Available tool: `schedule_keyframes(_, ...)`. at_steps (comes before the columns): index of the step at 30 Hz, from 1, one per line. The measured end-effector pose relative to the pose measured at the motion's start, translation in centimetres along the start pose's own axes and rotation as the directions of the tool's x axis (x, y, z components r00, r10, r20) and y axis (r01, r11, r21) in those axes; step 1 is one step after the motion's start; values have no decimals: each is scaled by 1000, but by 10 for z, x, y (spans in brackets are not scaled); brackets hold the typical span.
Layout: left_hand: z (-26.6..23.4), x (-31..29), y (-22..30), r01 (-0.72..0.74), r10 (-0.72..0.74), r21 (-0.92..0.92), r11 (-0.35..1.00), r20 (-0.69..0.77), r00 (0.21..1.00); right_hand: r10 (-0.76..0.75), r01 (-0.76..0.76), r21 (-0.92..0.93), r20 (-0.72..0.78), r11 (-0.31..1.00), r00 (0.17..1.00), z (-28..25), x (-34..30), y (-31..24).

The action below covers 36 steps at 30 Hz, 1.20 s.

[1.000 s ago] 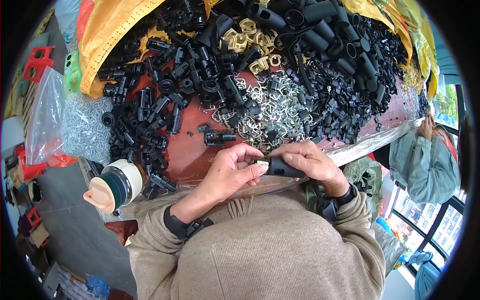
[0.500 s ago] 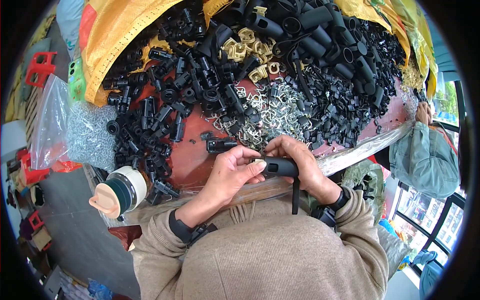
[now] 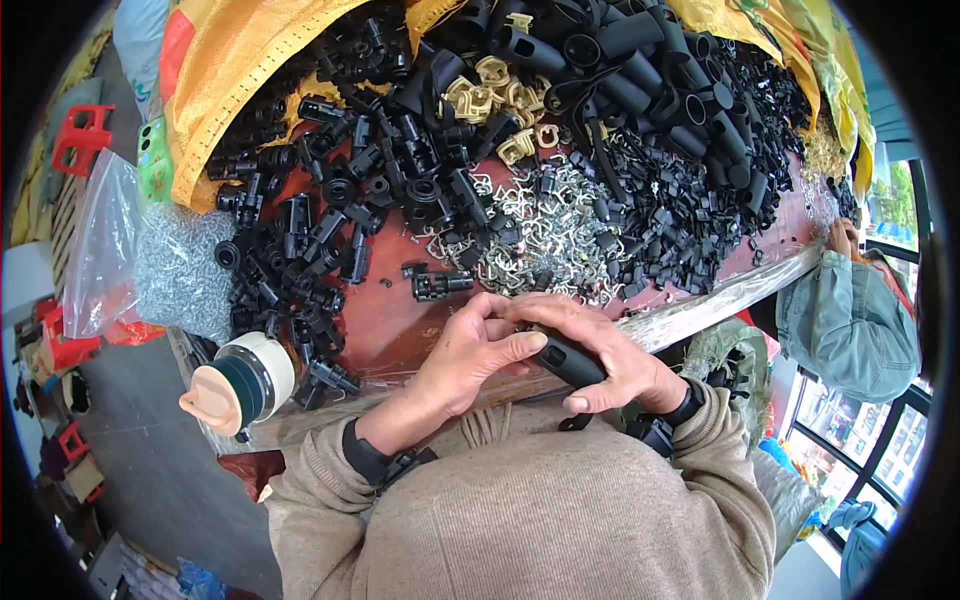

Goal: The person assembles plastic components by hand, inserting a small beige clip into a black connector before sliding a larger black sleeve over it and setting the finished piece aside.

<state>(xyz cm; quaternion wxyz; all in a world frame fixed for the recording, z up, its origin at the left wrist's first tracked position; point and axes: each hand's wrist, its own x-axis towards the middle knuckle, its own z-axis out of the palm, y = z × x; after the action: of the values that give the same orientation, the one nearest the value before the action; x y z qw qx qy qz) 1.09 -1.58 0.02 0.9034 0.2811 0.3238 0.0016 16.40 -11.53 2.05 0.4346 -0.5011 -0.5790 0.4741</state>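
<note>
A black plastic tube (image 3: 568,362) with a slot in its side is held between both hands close to my body, its near end tilted down to the right. My left hand (image 3: 465,355) is closed at the tube's far end, thumb pressed near the rim. My right hand (image 3: 625,360) wraps over the tube from the right, its thumb along the near end. A short black strap end (image 3: 574,423) shows below the tube. What the fingertips hold at the far end is hidden. Just beyond my hands, a black housing part (image 3: 441,286) lies on the red tabletop (image 3: 390,325).
Small bent metal pieces (image 3: 550,235) lie heaped beyond my hands, with black tubes (image 3: 640,75), tan plastic parts (image 3: 490,95) and black housings (image 3: 300,240) around them. A cream-and-green flask (image 3: 245,380) and a bag of screws (image 3: 185,270) stand left. Another person's sleeve (image 3: 850,320) is at right.
The tube has turned from level to slanting, its right end now lower and nearer me. My right hand has rolled over its top. The tan piece at the tube's left end is no longer visible.
</note>
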Motion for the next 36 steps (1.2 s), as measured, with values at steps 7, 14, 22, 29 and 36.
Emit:
schedule_keyframes(7, 0, -3, 5, 44, -54, 63, 997, 175, 983, 256, -221, 371, -47, 902, 965, -8, -21, -10)
schedule_keyframes(14, -5, -4, 4, -48, 34, 101, 994, 131, 991, 278, -297, 44, -506, 954, 816, -22, -58, -5)
schedule_keyframes(22, -15, -12, 11, -340, 343, 150, 928, 4, 939, 209, -690, -174, -876, 702, 434, -66, -180, -18)
schedule_keyframes(29, -12, -19, 25, -376, 590, 783, 496, 14, 808, 160, -782, -623, -771, 10, 616, -68, -198, -28)
schedule_keyframes(36, -16, -14, 23, -184, 628, 970, -161, 244, 739, -59, -212, -699, -342, 683, 938, -18, -51, 0)
